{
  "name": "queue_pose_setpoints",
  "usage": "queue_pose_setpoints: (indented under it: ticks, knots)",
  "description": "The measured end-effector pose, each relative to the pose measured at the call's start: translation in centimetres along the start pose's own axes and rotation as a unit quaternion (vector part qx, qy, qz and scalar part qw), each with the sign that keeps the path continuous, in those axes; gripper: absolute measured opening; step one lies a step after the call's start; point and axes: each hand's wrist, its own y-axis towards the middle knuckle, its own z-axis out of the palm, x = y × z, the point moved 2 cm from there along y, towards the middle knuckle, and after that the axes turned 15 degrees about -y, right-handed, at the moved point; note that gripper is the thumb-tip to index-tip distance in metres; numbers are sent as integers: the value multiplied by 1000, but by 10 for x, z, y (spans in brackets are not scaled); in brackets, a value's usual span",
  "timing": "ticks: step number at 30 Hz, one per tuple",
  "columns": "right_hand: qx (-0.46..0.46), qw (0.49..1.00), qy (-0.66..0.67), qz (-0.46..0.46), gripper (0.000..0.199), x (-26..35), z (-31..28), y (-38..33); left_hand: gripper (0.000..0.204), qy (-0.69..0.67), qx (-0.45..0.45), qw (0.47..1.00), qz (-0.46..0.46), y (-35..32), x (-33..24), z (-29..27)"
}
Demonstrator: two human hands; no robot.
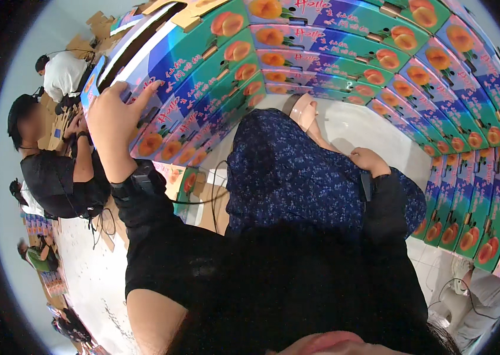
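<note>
Illumination is bright and diffuse; the floor [84,251] at left nearly washes out, black clothing [297,284] loses detail, and fisheye distortion bends box stacks [468,77] toward the edges.

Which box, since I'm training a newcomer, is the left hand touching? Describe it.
Find the stacks of fruit-printed boxes, then the left stack. Take the top box, whose near end the left hand touches; unlike those below, it has no box resting on it.
</note>
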Motion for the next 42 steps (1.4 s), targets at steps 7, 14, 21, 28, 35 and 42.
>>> queue_pose_setpoints:
  ticks: [7, 14, 21, 28, 35, 42]
  knots:
    - [-9, 1000, 0, -11, 39, -4, 4, 4, 85, 38, -58, 994, 89, -24, 10, 28]
    - [-18, 1000, -3, -17, 39, -2, 2, 1, 98, 52, -61, 993, 85, -16, -7, 22]
    - [-28, 1000, 9, -11, 44, -4, 1, 1, 99, 86, 81, 992, -46, 6, -28, 21]
    - [-8, 1000, -12, -1, 46, 2, -7, 4, 106, 180, -44, 981, 59, -12, -24, 42]
    - [-15, 1000, -12, -9, 44, 6, -13, 0, 107, 187, -23, 982, 23, -10, -24, 45]
    - [-7, 1000, -10, -3, 43, -1, -5, 3, 107, 180, -3, 984, 11, -8, -18, 50]
